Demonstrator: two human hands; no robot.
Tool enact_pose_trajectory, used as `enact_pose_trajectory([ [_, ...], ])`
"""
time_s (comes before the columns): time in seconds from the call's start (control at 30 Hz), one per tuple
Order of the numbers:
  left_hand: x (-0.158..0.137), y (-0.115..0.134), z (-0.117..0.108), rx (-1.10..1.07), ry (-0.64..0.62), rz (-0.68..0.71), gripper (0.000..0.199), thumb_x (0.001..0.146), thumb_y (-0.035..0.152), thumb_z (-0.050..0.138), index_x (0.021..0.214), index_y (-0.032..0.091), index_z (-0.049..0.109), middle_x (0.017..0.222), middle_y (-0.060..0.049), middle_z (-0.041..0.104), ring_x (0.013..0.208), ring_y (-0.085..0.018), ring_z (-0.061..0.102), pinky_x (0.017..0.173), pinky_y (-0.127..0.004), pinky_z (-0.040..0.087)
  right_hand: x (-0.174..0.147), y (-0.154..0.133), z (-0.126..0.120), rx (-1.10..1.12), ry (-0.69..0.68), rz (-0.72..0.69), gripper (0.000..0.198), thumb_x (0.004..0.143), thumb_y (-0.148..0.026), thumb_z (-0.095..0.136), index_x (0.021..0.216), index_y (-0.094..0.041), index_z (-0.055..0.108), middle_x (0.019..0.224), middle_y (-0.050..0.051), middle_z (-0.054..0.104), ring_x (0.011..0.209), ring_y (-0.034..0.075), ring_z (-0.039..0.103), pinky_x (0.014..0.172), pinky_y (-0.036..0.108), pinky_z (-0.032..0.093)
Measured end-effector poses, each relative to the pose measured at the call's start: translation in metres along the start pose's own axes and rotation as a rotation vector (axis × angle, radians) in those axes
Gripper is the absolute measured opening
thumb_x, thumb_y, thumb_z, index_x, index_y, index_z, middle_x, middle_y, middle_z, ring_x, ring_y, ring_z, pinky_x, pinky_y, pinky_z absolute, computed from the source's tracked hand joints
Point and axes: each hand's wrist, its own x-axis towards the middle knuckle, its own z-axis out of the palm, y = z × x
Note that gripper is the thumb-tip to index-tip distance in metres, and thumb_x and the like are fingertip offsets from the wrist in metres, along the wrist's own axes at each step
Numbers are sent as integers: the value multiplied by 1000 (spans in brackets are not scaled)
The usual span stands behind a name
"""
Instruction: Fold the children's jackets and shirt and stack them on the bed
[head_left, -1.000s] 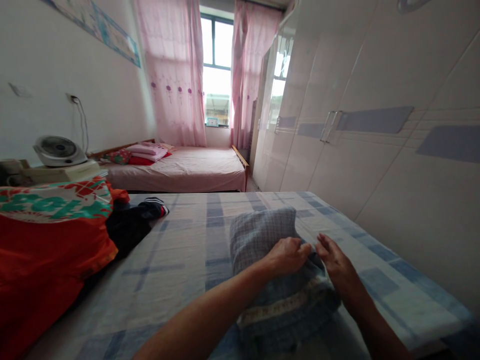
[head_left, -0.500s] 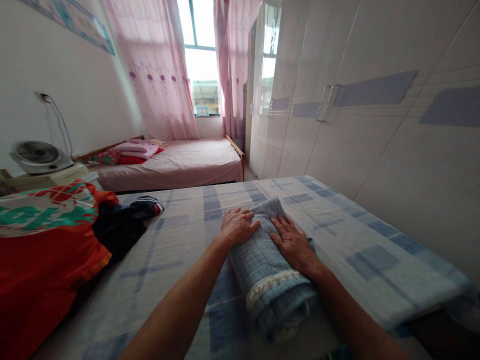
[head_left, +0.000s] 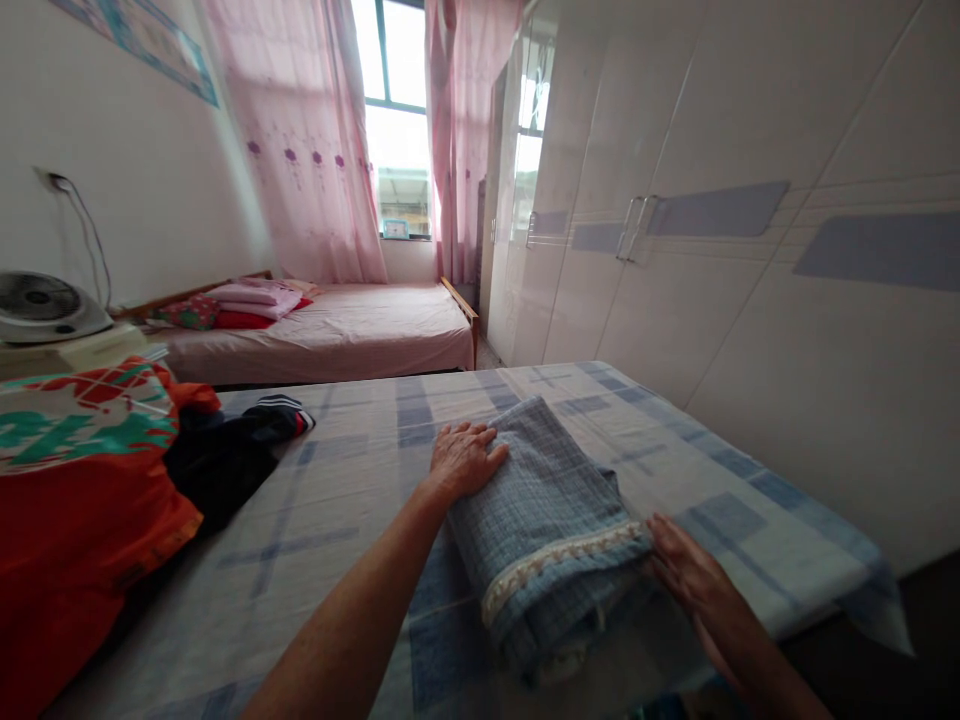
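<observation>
A folded blue-grey garment (head_left: 551, 500) with a cream lace trim lies on the checked bed sheet (head_left: 330, 500) in front of me. My left hand (head_left: 466, 460) rests flat on its far left edge, fingers stretched out. At the garment's near right edge is my right hand (head_left: 686, 565), its fingers straight and held beside the lace trim. Whether those fingertips touch the cloth I cannot tell. The garment's lower layers hang in loose folds toward me.
On the left lie an orange garment (head_left: 67, 560) and dark clothing (head_left: 225, 460). Behind them stands a fan (head_left: 49, 305). A second bed (head_left: 360, 325) with folded bedding is under the window. White wardrobe doors (head_left: 720, 330) line the right side.
My right hand has moved off the top of the garment, right and toward me, to its near right edge. The left hand stays on the cloth. The view has shifted slightly right.
</observation>
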Motion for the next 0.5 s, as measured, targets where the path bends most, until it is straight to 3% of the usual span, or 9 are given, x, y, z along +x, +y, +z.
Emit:
enact_pose_trajectory([
  [0.1,-1,-1,-1,-7,0,-2,42,90,49,32,111,28,62,123,-1,61,115,-22,50,102,-40,29,-12,0,-1,290,5,193,42,61,-35,73,99,-22,63,116,4,65,119,24,52,96,33,47],
  [0.23,-2,-3,-2,-3,-7,-17,44,90,50,32,114,27,61,125,0,60,117,-21,49,103,-37,30,-20,-18,13,522,-356,373,28,72,-38,66,92,-18,67,100,7,71,111,25,58,91,38,51],
  [0.33,-3,-4,-2,-3,-8,-22,45,90,50,32,116,28,61,127,0,58,118,-21,49,102,-37,30,-33,-27,30,549,-462,307,43,77,-50,60,106,-18,64,113,7,67,119,25,52,97,40,45],
  [0.5,-5,-6,1,-19,16,-17,45,90,49,34,117,26,61,129,-3,58,120,-23,48,103,-41,30,-62,-30,57,466,-404,98,52,80,-50,58,124,-23,53,124,5,60,119,25,52,101,42,42],
])
